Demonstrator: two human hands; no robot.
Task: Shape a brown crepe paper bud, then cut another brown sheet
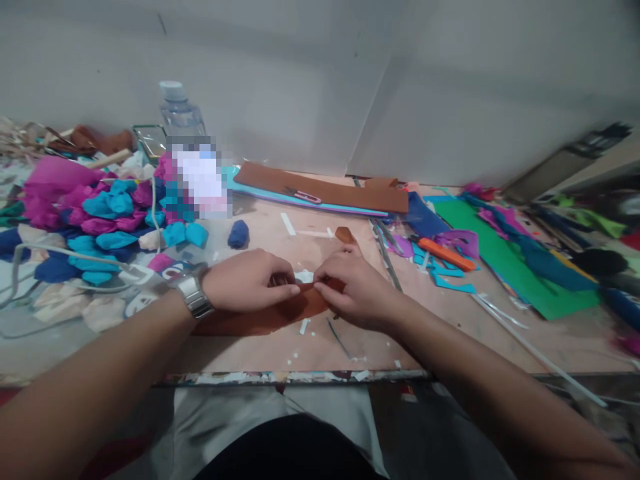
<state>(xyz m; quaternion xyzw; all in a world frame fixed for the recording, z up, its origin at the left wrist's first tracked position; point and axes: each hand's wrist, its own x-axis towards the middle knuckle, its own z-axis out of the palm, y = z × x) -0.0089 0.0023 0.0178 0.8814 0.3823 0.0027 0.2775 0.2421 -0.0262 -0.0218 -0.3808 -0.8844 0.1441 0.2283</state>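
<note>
Low over the middle of the table, a brown strip [257, 321] of paper-like sheet stretches beneath my two hands. My left hand [247, 280], with a metal watch on its wrist, pinches the strip's upper edge between thumb and fingers. Close beside it, my right hand [357, 290] pinches the same edge near the strip's right end; its fingertips nearly meet the left ones. Part of the strip is hidden under both hands. A small brown piece [344, 234] lies just beyond my right hand, and a dark blue rolled bundle [239, 235] sits beyond the left.
Pink and blue crumpled bundles [115, 200] and a white cable [70, 253] crowd the left. Behind stand a bottle [183, 117] and stacked strips [350, 192] with a pink cutter [307, 197]. At right lie an orange cutter [447, 254], scissors [387, 250] and green sheet [500, 250].
</note>
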